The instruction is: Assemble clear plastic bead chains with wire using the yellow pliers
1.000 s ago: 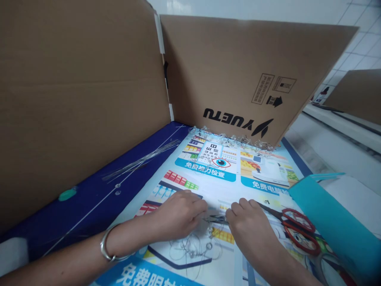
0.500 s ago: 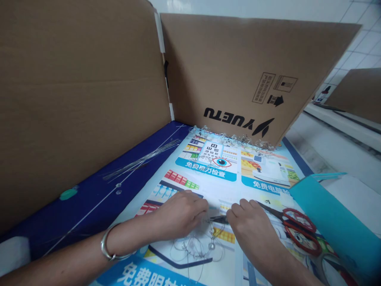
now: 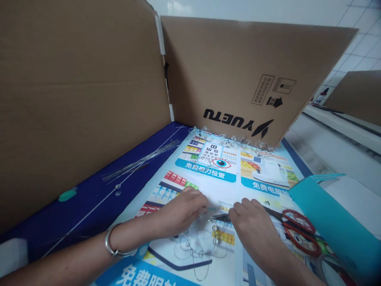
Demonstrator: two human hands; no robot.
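My left hand (image 3: 186, 208), with a silver bangle on the wrist, pinches the upper end of a piece of looped thin wire strung with clear beads (image 3: 214, 240). The loops hang and spread over the printed sheet below. My right hand (image 3: 251, 222) is closed around needle-nose pliers (image 3: 220, 217). Only their dark jaws show, pointing left at the wire close to my left fingertips; the handles are hidden in my fist. Whether the jaws touch the wire I cannot tell.
Red-handled scissors (image 3: 301, 230) lie right of my right hand, near a teal bag (image 3: 330, 222). A bundle of straight wires (image 3: 143, 161) rests on the blue cloth. Beaded wire pieces (image 3: 238, 140) line the foot of the cardboard wall (image 3: 226, 71). A printed sheet (image 3: 214, 190) covers the table.
The pliers' jaws have drawn slightly right, away from my left fingertips. The wire loops have shifted and spread a little.
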